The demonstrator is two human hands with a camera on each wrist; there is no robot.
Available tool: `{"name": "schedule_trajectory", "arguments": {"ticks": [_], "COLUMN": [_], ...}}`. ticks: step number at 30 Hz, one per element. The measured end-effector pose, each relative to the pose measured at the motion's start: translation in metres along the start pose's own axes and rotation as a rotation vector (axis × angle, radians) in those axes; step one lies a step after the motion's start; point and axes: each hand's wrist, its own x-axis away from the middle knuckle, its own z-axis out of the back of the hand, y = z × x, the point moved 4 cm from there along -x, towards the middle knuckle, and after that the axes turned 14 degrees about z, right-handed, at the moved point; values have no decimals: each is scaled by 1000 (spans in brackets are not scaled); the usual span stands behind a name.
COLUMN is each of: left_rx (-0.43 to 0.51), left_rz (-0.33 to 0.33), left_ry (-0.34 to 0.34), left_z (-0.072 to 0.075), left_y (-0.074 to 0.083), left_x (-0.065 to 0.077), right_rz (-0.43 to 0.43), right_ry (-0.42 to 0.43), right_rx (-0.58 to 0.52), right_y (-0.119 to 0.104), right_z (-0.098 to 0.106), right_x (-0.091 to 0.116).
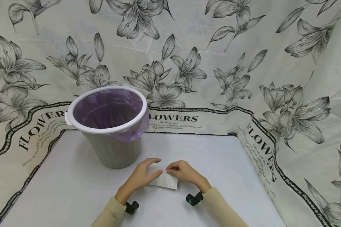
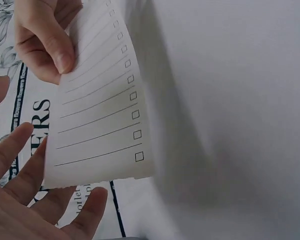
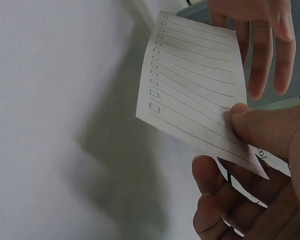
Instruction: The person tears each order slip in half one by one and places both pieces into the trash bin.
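A small white sheet of lined checklist paper (image 1: 167, 181), with a column of printed boxes and one ragged short edge, is held above the white table. My right hand (image 1: 185, 171) pinches it by a long edge, thumb on the printed face and fingers behind, as the right wrist view shows the paper (image 3: 190, 75) bending slightly. Beside the ragged end is my left hand (image 1: 142, 175), its fingers spread and relaxed. In the left wrist view those left fingers (image 2: 87, 212) lie behind and below the paper's torn edge, gripping nothing.
A grey bin (image 1: 113, 151) with a white rim and a purple liner bag (image 1: 108, 107) stands at the back left of the white table (image 1: 216, 157). Flower-printed cloth (image 1: 187, 72) hangs behind and along both sides. Each wrist wears a black camera.
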Motion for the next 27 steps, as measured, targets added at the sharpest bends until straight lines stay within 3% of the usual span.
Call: {"name": "schedule_trajectory", "arguments": {"ticks": [9, 18, 27], "left_rx": [-43, -7, 15], "left_rz": [30, 80, 79], "left_ry": [-27, 15, 60], "left_z": [0, -3, -7], "left_y": [-3, -12, -15], "left_x": [0, 7, 11], "right_rz": [13, 3, -25], "right_ry": [4, 12, 65], "right_rx": [-28, -37, -54], "right_y": [-11, -13, -13], "right_z": [-6, -12, -18], "right_x": [-6, -6, -3]}}
